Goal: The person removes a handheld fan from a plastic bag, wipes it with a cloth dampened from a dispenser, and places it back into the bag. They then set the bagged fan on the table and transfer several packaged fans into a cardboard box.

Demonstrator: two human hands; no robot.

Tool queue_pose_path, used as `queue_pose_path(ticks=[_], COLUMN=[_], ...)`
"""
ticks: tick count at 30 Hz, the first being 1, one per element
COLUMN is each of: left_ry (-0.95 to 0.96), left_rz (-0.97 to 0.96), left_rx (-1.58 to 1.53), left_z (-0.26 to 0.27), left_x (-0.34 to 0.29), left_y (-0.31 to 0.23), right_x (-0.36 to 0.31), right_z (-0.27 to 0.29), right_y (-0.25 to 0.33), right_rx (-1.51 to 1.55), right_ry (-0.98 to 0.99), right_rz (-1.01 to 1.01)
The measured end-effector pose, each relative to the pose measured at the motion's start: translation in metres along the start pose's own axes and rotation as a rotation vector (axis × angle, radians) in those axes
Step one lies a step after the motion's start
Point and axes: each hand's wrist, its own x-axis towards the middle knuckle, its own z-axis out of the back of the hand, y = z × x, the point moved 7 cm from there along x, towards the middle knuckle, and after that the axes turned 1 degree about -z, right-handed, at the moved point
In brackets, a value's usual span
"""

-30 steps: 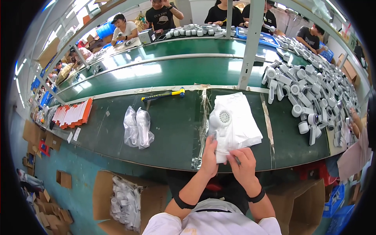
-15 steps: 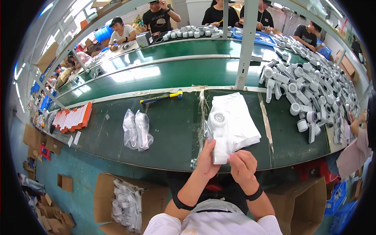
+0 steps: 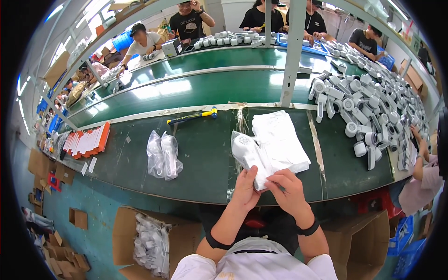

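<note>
A white handheld fan with a round grille sits in a clear plastic bag, tilted with its head up to the left. My left hand wraps round the lower end of the handle. At the bag's lower end, my right hand pinches the plastic between thumb and fingers. Just behind, a stack of white plastic bags lies on the dark green bench; the bagged fan overlaps its left edge. To the left lie two more bagged fans side by side.
A yellow and black hammer lies near the bench's back edge. Orange and white flat boxes stand at far left. Grey-white fans are heaped at right. Below, an open carton holds bagged fans. A metal post rises behind; co-workers sit beyond.
The bagged fan has tipped to the left, and the bag now covers its head. My right hand has shifted slightly left and up. At far left, a co-worker has reached out an arm.
</note>
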Motion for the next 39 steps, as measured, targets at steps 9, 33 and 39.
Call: queue_pose_path(ticks=[9, 33, 39], left_ry=[-0.022, -0.229, -0.192], left_rz=[0.099, -0.218, -0.188], left_rx=[-0.215, -0.084, 0.022], left_z=[0.001, 0.006, 0.000], left_x=[0.002, -0.005, -0.002], left_y=[0.011, -0.018, -0.016], right_x=[-0.001, -0.029, -0.041], right_z=[0.003, -0.026, -0.031], right_y=[0.024, -0.009, -0.024], right_rx=[-0.278, 0.331, 0.609], right_ry=[-0.218, -0.287, -0.305], right_rz=[0.279, -0.324, -0.523])
